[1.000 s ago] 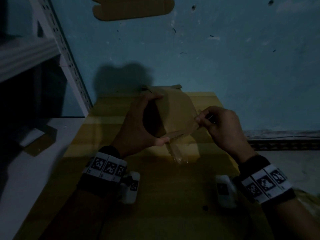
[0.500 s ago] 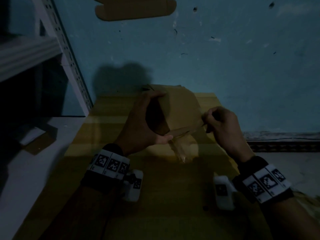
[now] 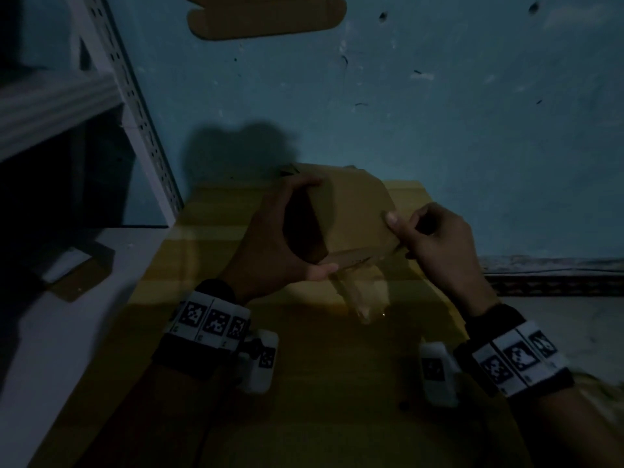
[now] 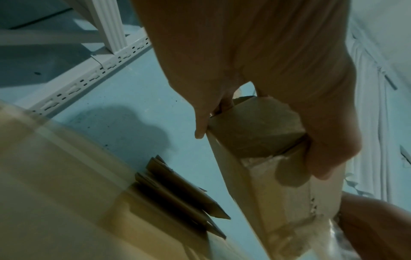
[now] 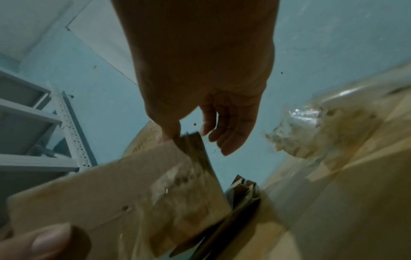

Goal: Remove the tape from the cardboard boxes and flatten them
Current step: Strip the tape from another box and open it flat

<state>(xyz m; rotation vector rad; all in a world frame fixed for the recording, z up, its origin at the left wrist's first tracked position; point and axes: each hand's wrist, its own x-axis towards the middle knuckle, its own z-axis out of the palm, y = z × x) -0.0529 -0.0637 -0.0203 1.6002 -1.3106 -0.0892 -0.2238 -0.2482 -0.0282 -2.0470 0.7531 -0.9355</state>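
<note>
A small brown cardboard box [image 3: 351, 217] is held above the yellow table [image 3: 337, 383]. My left hand [image 3: 280, 251] grips its left end, fingers over the top and thumb under the near edge; the left wrist view shows that end [image 4: 255, 133] between the fingers and thumb. My right hand [image 3: 435, 244] is at the box's right edge, thumb on the top face, pinching the end of a peeled tape strip [image 3: 358, 256] that runs along the near edge. Crumpled clear tape [image 3: 368, 298] shows just below the box [image 5: 111, 202]; whether it hangs or lies on the table is unclear.
Flattened cardboard pieces [image 4: 177, 193] stand between the table's far edge and the blue wall. A white perforated shelf rack [image 3: 135, 106] rises at the left, above a pale ledge holding a cardboard scrap [image 3: 77, 275]. Another cardboard sheet [image 3: 266, 15] shows high up on the wall.
The right hand has shifted slightly up along the box's right edge, and its thumb now lies on the top face. The left hand keeps the same grip.
</note>
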